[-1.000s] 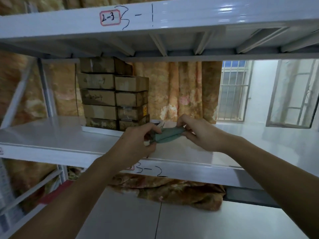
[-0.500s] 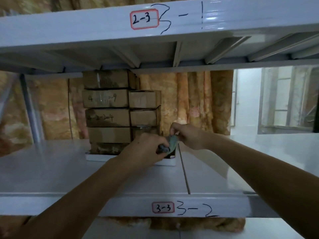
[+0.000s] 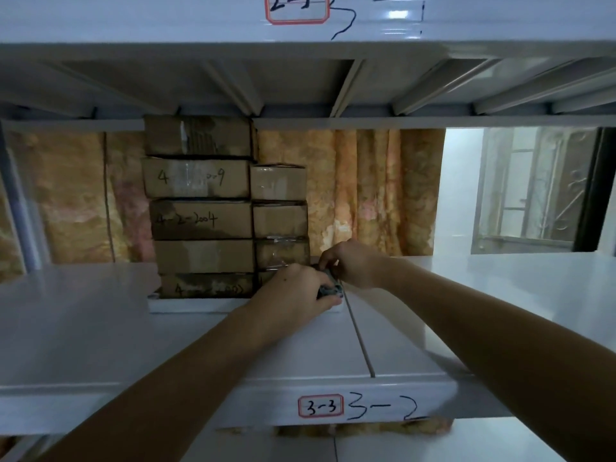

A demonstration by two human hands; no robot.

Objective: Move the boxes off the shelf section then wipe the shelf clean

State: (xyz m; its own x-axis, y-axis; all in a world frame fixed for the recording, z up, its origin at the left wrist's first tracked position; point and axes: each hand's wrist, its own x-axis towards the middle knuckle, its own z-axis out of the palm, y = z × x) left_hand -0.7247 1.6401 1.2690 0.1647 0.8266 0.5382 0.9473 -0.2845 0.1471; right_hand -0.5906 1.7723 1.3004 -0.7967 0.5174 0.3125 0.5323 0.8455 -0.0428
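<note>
Two stacks of brown cardboard boxes stand on a flat white tray at the back of the grey metal shelf labelled 3-3. Both hands reach in over the shelf, just right of the boxes. My left hand grips a bunched grey-green cloth close above the shelf. My right hand pinches the cloth's far end. Most of the cloth is hidden inside the two hands.
The upper shelf hangs low over the boxes. A seam splits the shelf surface just right of the hands. An orange patterned curtain hangs behind, with a barred window at the right.
The view has moved closer and lower toward the shelf. Both hands have gone further in toward the boxes, bunching the cloth smaller between them.
</note>
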